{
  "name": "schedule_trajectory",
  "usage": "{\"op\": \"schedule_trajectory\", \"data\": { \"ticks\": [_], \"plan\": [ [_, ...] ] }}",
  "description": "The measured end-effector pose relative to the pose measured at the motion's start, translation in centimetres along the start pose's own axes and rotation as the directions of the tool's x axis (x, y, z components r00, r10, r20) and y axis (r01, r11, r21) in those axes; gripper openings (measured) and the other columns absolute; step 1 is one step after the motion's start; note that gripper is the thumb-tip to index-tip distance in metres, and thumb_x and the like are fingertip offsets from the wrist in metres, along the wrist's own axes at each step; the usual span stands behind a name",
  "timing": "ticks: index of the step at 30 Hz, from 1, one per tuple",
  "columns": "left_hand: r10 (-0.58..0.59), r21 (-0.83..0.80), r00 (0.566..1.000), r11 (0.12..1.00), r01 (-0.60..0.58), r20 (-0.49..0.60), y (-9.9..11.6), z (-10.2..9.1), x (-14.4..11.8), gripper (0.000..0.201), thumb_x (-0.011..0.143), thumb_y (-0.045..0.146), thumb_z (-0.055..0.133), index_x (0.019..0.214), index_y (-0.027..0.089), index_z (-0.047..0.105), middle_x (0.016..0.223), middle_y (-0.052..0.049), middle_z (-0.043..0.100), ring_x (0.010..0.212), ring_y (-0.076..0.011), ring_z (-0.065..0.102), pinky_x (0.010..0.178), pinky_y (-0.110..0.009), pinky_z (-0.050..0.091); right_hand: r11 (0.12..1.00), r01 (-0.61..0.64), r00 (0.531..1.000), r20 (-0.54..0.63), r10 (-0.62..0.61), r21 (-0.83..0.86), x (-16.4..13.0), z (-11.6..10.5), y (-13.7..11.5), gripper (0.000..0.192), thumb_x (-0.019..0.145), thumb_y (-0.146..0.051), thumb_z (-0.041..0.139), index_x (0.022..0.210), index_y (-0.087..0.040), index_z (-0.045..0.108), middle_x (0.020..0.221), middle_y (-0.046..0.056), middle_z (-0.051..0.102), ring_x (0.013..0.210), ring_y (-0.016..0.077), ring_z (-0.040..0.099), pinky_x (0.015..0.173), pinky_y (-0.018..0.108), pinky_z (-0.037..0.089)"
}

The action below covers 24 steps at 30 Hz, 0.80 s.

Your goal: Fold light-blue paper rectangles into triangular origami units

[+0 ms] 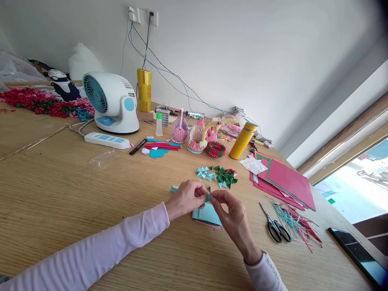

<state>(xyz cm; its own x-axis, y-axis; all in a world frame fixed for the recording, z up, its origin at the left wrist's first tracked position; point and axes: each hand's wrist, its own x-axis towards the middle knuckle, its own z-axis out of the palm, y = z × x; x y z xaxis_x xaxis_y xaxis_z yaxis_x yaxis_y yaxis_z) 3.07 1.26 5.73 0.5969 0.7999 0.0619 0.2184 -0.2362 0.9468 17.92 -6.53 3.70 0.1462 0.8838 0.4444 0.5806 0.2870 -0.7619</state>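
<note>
My left hand (187,198) and my right hand (234,220) meet over the wooden table (75,190), both pinching one small folded teal paper piece (208,197) between their fingertips. Just under the hands lies a small stack of teal and pink paper rectangles (207,215). Behind the hands sits a pile of folded teal triangles (206,173) and a pile of green ones (226,176). Both arms wear pale pink sleeves.
Black scissors (275,227) and paper trimmings (298,226) lie to the right, with red paper sheets (285,180) and a phone (359,254) at the table edge. Farther back stand paper swans (198,135), a yellow flask (242,140), a fan (110,103) and a power strip (106,140).
</note>
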Motion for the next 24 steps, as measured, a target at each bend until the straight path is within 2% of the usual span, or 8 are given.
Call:
{"op": "schedule_trajectory", "data": {
  "ticks": [4,9,16,21,24],
  "plan": [
    [0.006,-0.034,0.999,0.999,-0.007,-0.037,-0.1,0.5,-0.2,0.013,0.073,0.027,0.061,0.075,0.014,0.064,0.065,-0.003,0.068,0.056,-0.0163,0.066,0.051,-0.023,0.051,0.990,-0.090,0.996,-0.005,0.091,0.113,0.0,-0.1,0.0,0.015,0.085,-0.030,0.059,0.091,-0.019,0.066,0.083,0.007,0.072,0.075,0.0212,0.070,0.073,0.035,0.057],
    [0.023,-0.015,1.000,1.000,-0.023,-0.008,-0.1,0.9,-0.6,0.016,0.076,0.023,0.057,0.088,0.015,0.063,0.079,-0.005,0.069,0.056,-0.0156,0.068,0.052,-0.023,0.052,0.980,-0.140,0.989,-0.021,0.145,0.140,0.1,0.0,-0.2,0.010,0.082,-0.025,0.059,0.085,-0.018,0.066,0.079,0.006,0.071,0.073,0.0203,0.070,0.071,0.034,0.057],
    [0.020,-0.164,0.999,0.986,-0.025,-0.032,-0.5,1.2,-0.7,0.012,0.070,0.014,0.056,0.081,0.014,0.061,0.080,-0.002,0.064,0.053,-0.0106,0.064,0.049,-0.019,0.050,0.977,-0.123,0.991,-0.032,0.130,0.171,0.1,0.0,0.0,0.007,0.078,-0.018,0.057,0.076,-0.018,0.064,0.077,0.005,0.069,0.071,0.0195,0.070,0.068,0.031,0.057],
    [-0.049,-0.206,0.999,0.977,0.051,0.015,-0.4,1.1,-0.9,0.012,0.076,0.022,0.059,0.083,0.014,0.063,0.066,-0.001,0.064,0.057,-0.0132,0.066,0.052,-0.020,0.050,0.990,-0.106,0.993,-0.039,0.110,0.089,0.1,-0.1,0.1,0.011,0.077,-0.015,0.055,0.077,-0.019,0.065,0.076,0.004,0.068,0.071,0.0183,0.068,0.066,0.029,0.056],
    [-0.075,-0.284,0.997,0.955,0.080,0.031,-0.3,1.0,-0.8,0.020,0.076,0.032,0.063,0.080,0.012,0.061,0.071,-0.003,0.064,0.057,-0.0133,0.066,0.054,-0.023,0.053,0.994,-0.075,0.997,-0.029,0.077,0.074,0.1,-0.1,0.2,0.011,0.078,-0.016,0.054,0.076,-0.019,0.065,0.077,0.003,0.067,0.071,0.0176,0.067,0.067,0.028,0.055]
  ]
}}
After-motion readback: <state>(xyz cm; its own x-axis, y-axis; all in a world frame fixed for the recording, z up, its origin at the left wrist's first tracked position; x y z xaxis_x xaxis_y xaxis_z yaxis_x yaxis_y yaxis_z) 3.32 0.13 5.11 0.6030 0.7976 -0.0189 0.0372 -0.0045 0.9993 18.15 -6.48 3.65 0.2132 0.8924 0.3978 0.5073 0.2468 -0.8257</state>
